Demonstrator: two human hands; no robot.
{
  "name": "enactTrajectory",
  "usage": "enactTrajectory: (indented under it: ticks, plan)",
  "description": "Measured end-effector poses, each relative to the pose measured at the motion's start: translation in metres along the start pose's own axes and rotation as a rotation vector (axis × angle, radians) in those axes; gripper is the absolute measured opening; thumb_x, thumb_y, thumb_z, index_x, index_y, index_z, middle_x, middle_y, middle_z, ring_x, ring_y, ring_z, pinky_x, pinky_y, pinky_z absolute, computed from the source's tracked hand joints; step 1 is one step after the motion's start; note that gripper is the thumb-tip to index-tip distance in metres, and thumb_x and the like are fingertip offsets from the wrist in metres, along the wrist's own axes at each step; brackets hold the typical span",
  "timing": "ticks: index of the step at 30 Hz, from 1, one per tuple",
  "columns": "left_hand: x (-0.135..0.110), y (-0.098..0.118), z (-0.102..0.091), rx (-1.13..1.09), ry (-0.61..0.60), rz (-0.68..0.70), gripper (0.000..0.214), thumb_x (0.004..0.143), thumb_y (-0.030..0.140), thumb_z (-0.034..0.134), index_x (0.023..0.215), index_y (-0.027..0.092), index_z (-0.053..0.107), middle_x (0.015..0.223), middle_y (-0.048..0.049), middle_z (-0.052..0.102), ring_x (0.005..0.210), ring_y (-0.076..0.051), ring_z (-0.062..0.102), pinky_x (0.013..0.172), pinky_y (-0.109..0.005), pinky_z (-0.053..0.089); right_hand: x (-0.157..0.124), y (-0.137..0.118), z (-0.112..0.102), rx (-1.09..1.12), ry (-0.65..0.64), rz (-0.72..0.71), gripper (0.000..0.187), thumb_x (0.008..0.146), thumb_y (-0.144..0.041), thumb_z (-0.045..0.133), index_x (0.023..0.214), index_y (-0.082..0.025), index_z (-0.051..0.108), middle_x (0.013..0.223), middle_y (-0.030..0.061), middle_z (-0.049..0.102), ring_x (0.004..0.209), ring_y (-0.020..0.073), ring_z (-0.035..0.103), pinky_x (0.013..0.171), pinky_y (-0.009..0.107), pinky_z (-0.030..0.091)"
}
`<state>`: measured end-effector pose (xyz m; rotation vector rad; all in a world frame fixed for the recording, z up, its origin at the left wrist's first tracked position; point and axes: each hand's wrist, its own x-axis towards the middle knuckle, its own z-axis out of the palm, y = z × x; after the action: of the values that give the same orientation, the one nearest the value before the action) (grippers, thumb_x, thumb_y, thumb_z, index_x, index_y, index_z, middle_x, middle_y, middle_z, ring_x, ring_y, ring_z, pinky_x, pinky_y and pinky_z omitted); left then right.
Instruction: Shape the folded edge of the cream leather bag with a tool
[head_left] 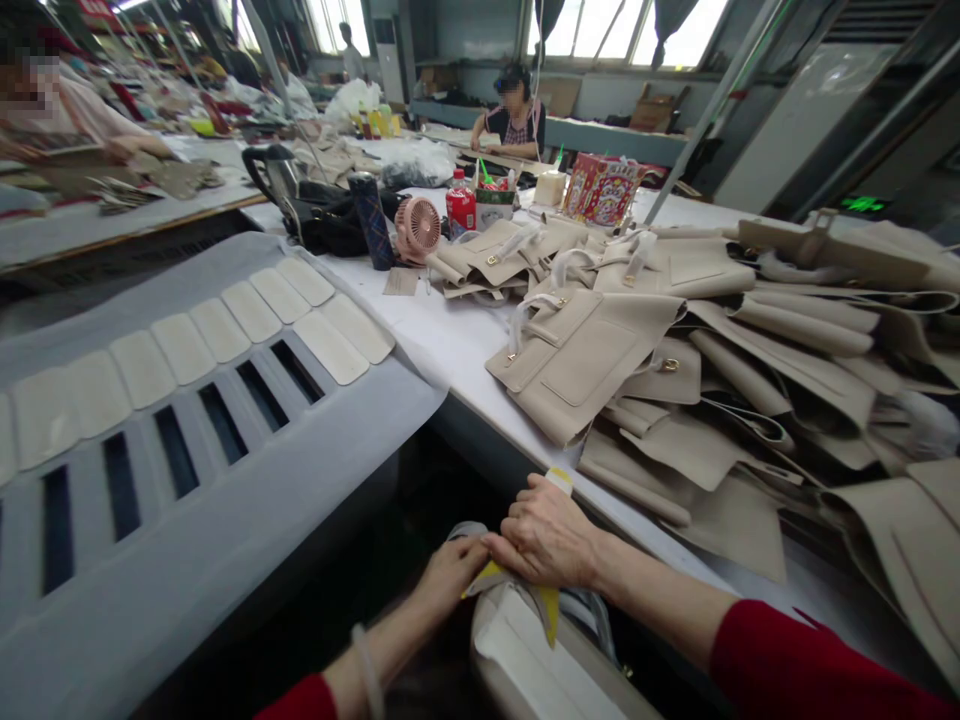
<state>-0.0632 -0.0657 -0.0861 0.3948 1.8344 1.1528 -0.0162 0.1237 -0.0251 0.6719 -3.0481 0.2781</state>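
Both hands meet low in the middle, just below the table edge. My right hand (546, 535) is closed, fingers curled over a yellow strip (551, 605) and a beige piece with a white paper-like face (525, 650) on my lap. My left hand (450, 572) presses against it from the left, fingers curled onto the same yellow strip. A small yellow-white tab (559, 479) shows above the right knuckles. Red sleeves cover both forearms.
A heap of beige leather bag panels (675, 380) covers the white table (442, 345) on the right. A grey slotted template with cream oval pieces (225, 330) lies on the left. A pink fan (417, 228), red bottle (460, 205) and black bag (330, 215) stand behind. Other people work at far tables.
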Motion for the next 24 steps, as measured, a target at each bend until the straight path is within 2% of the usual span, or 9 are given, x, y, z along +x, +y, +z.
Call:
enactTrajectory:
  ticks: [2, 4, 7, 9, 12, 15, 18, 22, 24]
  plan:
    - [-0.012, 0.006, -0.01, -0.073, 0.001, 0.101, 0.048, 0.1, 0.048, 0.04, 0.125, 0.014, 0.064, 0.127, -0.009, 0.065, 0.123, -0.027, 0.055, 0.108, -0.04, 0.04, 0.001, -0.001, -0.002, -0.008, -0.006, 0.005, 0.055, 0.101, -0.043, 0.037, 0.058, -0.019, 0.062, 0.058, 0.0039, 0.067, 0.054, 0.0128, 0.05, 0.065, 0.037, 0.017]
    - [-0.027, 0.014, -0.016, -0.1, -0.074, 0.242, 0.044, 0.099, 0.047, 0.045, 0.128, 0.02, 0.063, 0.131, -0.005, 0.064, 0.124, -0.025, 0.054, 0.109, -0.034, 0.039, 0.001, -0.002, -0.003, -0.011, -0.017, 0.003, 0.057, 0.102, -0.043, 0.036, 0.058, -0.018, 0.061, 0.058, 0.004, 0.067, 0.054, 0.0127, 0.049, 0.064, 0.037, 0.016]
    - [-0.044, 0.028, -0.017, 0.046, -0.143, 0.372, 0.03, 0.093, 0.043, 0.06, 0.11, 0.023, 0.073, 0.124, -0.0015, 0.067, 0.125, -0.023, 0.053, 0.112, -0.031, 0.033, 0.0, -0.003, -0.004, -0.018, -0.029, 0.01, 0.057, 0.102, -0.042, 0.035, 0.057, -0.018, 0.061, 0.058, 0.0042, 0.067, 0.053, 0.0131, 0.05, 0.064, 0.038, 0.015]
    - [-0.047, 0.035, -0.017, 0.185, -0.141, 0.386, 0.024, 0.093, 0.042, 0.06, 0.097, 0.024, 0.075, 0.118, 0.0001, 0.07, 0.127, -0.022, 0.052, 0.119, -0.031, 0.023, -0.002, -0.004, -0.004, -0.029, -0.027, 0.026, 0.057, 0.102, -0.042, 0.035, 0.057, -0.018, 0.061, 0.058, 0.0048, 0.068, 0.053, 0.0136, 0.051, 0.064, 0.038, 0.015]
    - [-0.045, 0.043, -0.019, 0.348, -0.168, 0.371, 0.022, 0.095, 0.041, 0.056, 0.096, 0.026, 0.073, 0.117, 0.0019, 0.07, 0.133, -0.022, 0.048, 0.124, -0.035, 0.01, -0.004, -0.005, -0.003, -0.038, -0.018, 0.053, 0.056, 0.102, -0.042, 0.035, 0.058, -0.018, 0.063, 0.059, 0.0052, 0.068, 0.053, 0.0144, 0.052, 0.064, 0.039, 0.015]
    - [-0.046, 0.046, -0.019, 0.457, -0.153, 0.391, 0.02, 0.096, 0.037, 0.054, 0.099, 0.027, 0.071, 0.118, 0.0019, 0.07, 0.134, -0.021, 0.047, 0.124, -0.038, 0.007, -0.008, -0.009, 0.0, -0.034, -0.014, 0.08, 0.056, 0.102, -0.04, 0.035, 0.059, -0.019, 0.062, 0.059, 0.0047, 0.069, 0.053, 0.0143, 0.052, 0.065, 0.038, 0.015]
    - [-0.05, 0.048, -0.015, 0.554, -0.105, 0.477, 0.019, 0.096, 0.028, 0.051, 0.097, 0.024, 0.069, 0.109, -0.0007, 0.072, 0.127, -0.02, 0.053, 0.124, -0.042, 0.008, -0.015, -0.015, 0.002, -0.013, -0.007, 0.13, 0.055, 0.103, -0.038, 0.034, 0.06, -0.019, 0.062, 0.062, 0.0047, 0.07, 0.055, 0.0144, 0.053, 0.066, 0.038, 0.016]
    - [-0.054, 0.047, -0.011, 0.573, -0.07, 0.542, 0.021, 0.097, 0.025, 0.047, 0.093, 0.023, 0.068, 0.103, -0.0011, 0.072, 0.123, -0.019, 0.056, 0.124, -0.042, 0.005, -0.025, -0.027, 0.004, 0.026, -0.052, 0.259, 0.059, 0.104, -0.041, 0.028, 0.064, -0.018, 0.064, 0.067, 0.0064, 0.071, 0.061, 0.0162, 0.057, 0.068, 0.039, 0.017]
    - [-0.051, 0.046, -0.011, 0.45, -0.111, 0.468, 0.026, 0.097, 0.034, 0.047, 0.093, 0.023, 0.07, 0.103, -0.0015, 0.072, 0.12, -0.022, 0.058, 0.123, -0.045, 0.006, -0.027, -0.033, 0.003, 0.034, -0.075, 0.324, 0.06, 0.105, -0.042, 0.026, 0.066, -0.018, 0.065, 0.069, 0.0072, 0.072, 0.065, 0.0171, 0.06, 0.068, 0.039, 0.019]
